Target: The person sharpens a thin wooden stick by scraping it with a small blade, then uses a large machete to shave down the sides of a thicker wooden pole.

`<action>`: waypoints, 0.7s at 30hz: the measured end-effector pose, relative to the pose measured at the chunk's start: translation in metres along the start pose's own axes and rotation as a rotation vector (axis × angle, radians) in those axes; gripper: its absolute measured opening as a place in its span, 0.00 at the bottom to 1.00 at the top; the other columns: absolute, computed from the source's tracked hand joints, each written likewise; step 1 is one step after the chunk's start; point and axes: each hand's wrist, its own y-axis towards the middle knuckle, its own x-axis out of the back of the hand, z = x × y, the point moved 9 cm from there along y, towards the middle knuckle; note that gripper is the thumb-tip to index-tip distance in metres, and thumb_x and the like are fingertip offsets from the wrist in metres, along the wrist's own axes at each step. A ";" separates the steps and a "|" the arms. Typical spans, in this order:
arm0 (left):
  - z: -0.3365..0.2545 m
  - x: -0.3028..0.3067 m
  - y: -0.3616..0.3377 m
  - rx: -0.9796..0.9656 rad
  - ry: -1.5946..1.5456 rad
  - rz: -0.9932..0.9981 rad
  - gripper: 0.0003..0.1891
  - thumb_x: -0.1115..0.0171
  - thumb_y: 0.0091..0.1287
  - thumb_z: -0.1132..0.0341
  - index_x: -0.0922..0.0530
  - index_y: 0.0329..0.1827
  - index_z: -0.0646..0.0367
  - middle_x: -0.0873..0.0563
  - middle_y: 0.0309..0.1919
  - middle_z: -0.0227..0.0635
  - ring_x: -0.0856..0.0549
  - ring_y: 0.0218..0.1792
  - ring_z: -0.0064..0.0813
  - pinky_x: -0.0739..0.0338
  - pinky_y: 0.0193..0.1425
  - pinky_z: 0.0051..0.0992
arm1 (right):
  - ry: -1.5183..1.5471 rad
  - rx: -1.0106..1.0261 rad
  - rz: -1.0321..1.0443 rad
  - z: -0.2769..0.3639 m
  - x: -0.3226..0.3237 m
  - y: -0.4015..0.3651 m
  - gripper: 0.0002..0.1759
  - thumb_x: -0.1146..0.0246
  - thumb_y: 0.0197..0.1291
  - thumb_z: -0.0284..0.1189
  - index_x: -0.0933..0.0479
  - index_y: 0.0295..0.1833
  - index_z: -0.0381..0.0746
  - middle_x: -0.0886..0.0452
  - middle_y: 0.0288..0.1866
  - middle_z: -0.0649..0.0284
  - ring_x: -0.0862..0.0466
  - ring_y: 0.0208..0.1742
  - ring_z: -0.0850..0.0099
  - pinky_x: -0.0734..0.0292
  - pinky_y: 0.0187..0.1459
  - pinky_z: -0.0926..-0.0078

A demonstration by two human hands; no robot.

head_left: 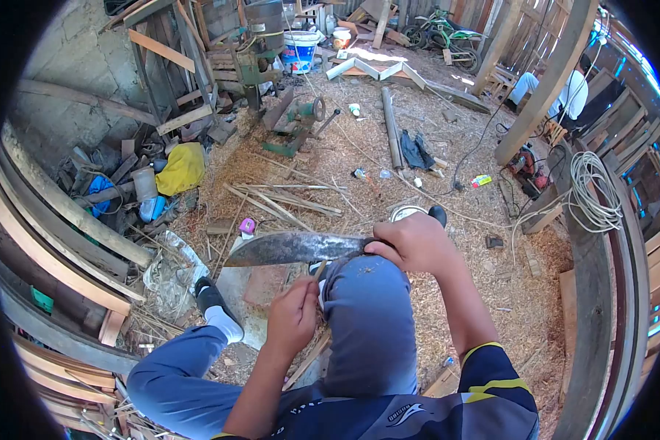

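My right hand (416, 240) is wrapped around the handle of a machete above my raised knee. Its broad, dark-stained blade (293, 249) points left, lying nearly level across the view. Below the blade, my left hand (293, 314) is closed on a thin wooden stick (321, 270), whose short upper end rises from the fist close to the blade's lower edge. Some small shavings (365, 270) rest on my trouser knee. A pink tape measure (247, 226) lies on the ground just beyond the blade.
Split wooden strips (286, 202) lie on the shavings-covered floor ahead, before a green metal stand (293, 132). Stacked curved timbers (66, 257) line the left. At right are a post (546, 81), a cable coil (595, 192) and a seated person (573, 94).
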 end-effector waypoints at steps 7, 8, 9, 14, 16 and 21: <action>0.011 0.001 -0.009 0.091 0.077 0.022 0.09 0.46 0.81 0.67 0.20 0.43 0.60 0.17 0.28 0.50 0.15 0.32 0.56 0.24 0.36 0.46 | 0.117 -0.007 0.007 -0.010 -0.012 -0.004 0.27 0.43 0.76 0.55 0.18 0.37 0.42 0.17 0.26 0.50 0.15 0.32 0.45 0.21 0.36 0.48; 0.004 -0.002 0.000 0.073 0.058 0.023 0.10 0.46 0.81 0.66 0.21 0.43 0.61 0.18 0.28 0.50 0.15 0.32 0.56 0.25 0.37 0.46 | 0.107 0.004 0.010 -0.008 -0.012 -0.003 0.27 0.43 0.76 0.55 0.18 0.37 0.42 0.17 0.26 0.50 0.14 0.32 0.45 0.21 0.36 0.48; -0.002 -0.005 0.007 0.055 0.038 0.029 0.10 0.46 0.82 0.66 0.21 0.42 0.61 0.18 0.28 0.50 0.15 0.32 0.55 0.25 0.37 0.46 | 0.099 0.008 0.012 -0.007 -0.012 -0.002 0.27 0.43 0.76 0.55 0.17 0.37 0.42 0.17 0.26 0.50 0.14 0.33 0.45 0.21 0.36 0.48; -0.004 -0.014 0.024 0.041 -0.037 0.074 0.12 0.48 0.82 0.65 0.22 0.42 0.62 0.19 0.30 0.49 0.17 0.34 0.52 0.25 0.40 0.42 | 0.101 0.014 -0.010 -0.001 -0.006 -0.002 0.27 0.43 0.75 0.55 0.17 0.37 0.43 0.17 0.27 0.50 0.14 0.33 0.45 0.21 0.36 0.49; 0.002 -0.015 0.014 0.075 -0.055 0.090 0.13 0.49 0.83 0.65 0.22 0.41 0.63 0.19 0.31 0.49 0.17 0.34 0.52 0.25 0.41 0.41 | 0.102 0.004 -0.020 -0.003 -0.007 -0.004 0.27 0.43 0.75 0.55 0.17 0.37 0.43 0.17 0.26 0.50 0.14 0.33 0.45 0.21 0.36 0.49; 0.008 -0.008 -0.005 0.145 -0.014 0.066 0.13 0.48 0.82 0.65 0.21 0.40 0.63 0.18 0.30 0.47 0.16 0.34 0.51 0.24 0.42 0.41 | 0.070 0.030 0.001 -0.001 -0.004 -0.001 0.25 0.41 0.74 0.53 0.19 0.37 0.42 0.18 0.26 0.51 0.14 0.33 0.46 0.22 0.36 0.49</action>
